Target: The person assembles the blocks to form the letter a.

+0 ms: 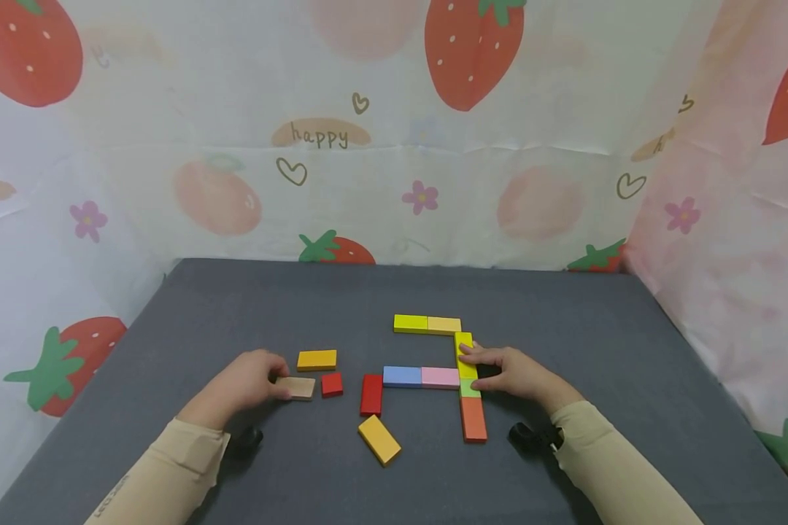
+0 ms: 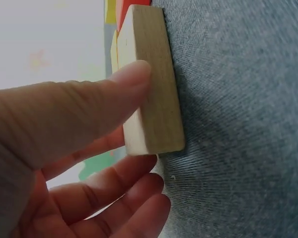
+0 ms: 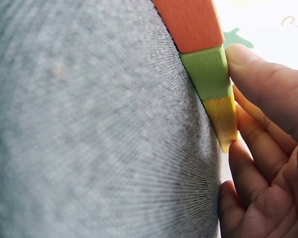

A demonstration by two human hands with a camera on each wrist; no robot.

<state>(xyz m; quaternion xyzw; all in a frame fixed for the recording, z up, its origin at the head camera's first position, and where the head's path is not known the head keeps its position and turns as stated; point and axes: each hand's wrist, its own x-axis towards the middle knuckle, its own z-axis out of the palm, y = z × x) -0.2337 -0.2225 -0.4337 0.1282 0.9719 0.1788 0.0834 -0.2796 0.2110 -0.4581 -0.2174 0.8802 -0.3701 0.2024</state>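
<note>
My left hand [image 1: 255,379] grips a plain wooden block [image 1: 297,388] lying on the dark cloth. In the left wrist view, the thumb [image 2: 131,82] presses the near side of this block, and the other fingers curl behind its end. My right hand [image 1: 515,373] rests over the right-hand column of blocks. Its thumb touches the small green block [image 1: 470,387], while its fingers lie on the long yellow block [image 1: 463,354]. An orange block [image 1: 473,420] adjoins the green one below. Pink [image 1: 441,378] and blue [image 1: 402,377] blocks run left from this column.
A lime block [image 1: 410,323] and a tan block [image 1: 443,326] form the top row. A red block [image 1: 371,395] stands left of the blue one, with a tilted orange-yellow block [image 1: 379,440] below. Near my left hand lie another orange-yellow block [image 1: 317,360] and a small red block [image 1: 331,384].
</note>
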